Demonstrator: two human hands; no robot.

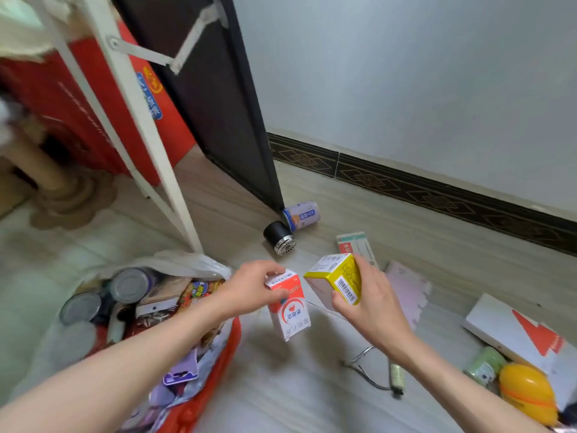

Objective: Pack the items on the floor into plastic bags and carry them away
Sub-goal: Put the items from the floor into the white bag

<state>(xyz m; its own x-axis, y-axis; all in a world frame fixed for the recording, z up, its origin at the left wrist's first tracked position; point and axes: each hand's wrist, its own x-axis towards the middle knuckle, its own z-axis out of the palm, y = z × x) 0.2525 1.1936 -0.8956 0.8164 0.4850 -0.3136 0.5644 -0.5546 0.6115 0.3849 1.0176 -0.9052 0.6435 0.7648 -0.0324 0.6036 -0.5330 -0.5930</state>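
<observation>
Left hand: fingers and thumb curled round the top of a small red-and-white cardboard carton, held upright above the pale tiled floor, just right of the bag's rim.

Right hand: thumb and fingers pinching a yellow-and-white cardboard box with a barcode label, tilted, lifted off the floor, just beside the carton but apart from it.

Open red-and-white plastic bag: lower left, under the left forearm, mouth open, holding tin cans and printed packets.

Floor room: a bare strip runs below and between the two hands, crossed by a thin wire with a small cylinder.

Loose items beyond the hands: black cylinder with a silver grille end, lying on its side; white-and-blue drink can, also lying, touching the foot of a dark panel; flat white-and-green packet; pink sheet.

Right edge: white box with a red mark, pale green jar, yellow round plastic object.

Bounds: patterned dark skirting along the grey wall; white metal frame leg standing just behind the bag.
</observation>
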